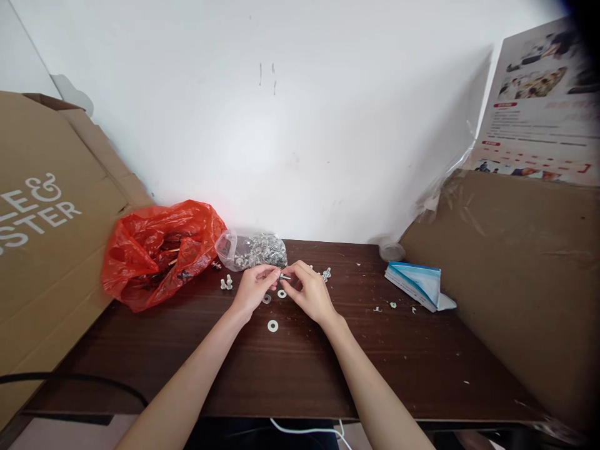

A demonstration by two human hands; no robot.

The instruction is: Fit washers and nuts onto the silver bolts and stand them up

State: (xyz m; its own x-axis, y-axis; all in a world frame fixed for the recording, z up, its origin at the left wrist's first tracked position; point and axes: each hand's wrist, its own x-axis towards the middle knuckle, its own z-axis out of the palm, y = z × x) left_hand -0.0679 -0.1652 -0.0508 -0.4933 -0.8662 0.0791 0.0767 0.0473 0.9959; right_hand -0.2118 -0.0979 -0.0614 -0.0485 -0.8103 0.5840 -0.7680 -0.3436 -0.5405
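Between my two hands is a small metal bolt (pixel 285 277), lying roughly sideways. My left hand (pixel 255 289) pinches its left end, and the fingers of my right hand (pixel 310 292) close around its right end. Whether a nut or washer sits on the bolt is too small to tell. Just below the hands, flat washers (pixel 272 325) lie on the table, one of them partly under my left fingers. A few bolts (pixel 227 283) stand to the left of my left hand. More bolts (pixel 327 274) lie beyond my right hand.
A clear bag of metal hardware (pixel 262 249) sits behind my hands, beside a red plastic bag (pixel 164 250). Cardboard (pixel 42 262) borders the left of the dark table (pixel 300 381). A blue-white tissue pack (pixel 415 284) and another cardboard box (pixel 525 262) are at right.
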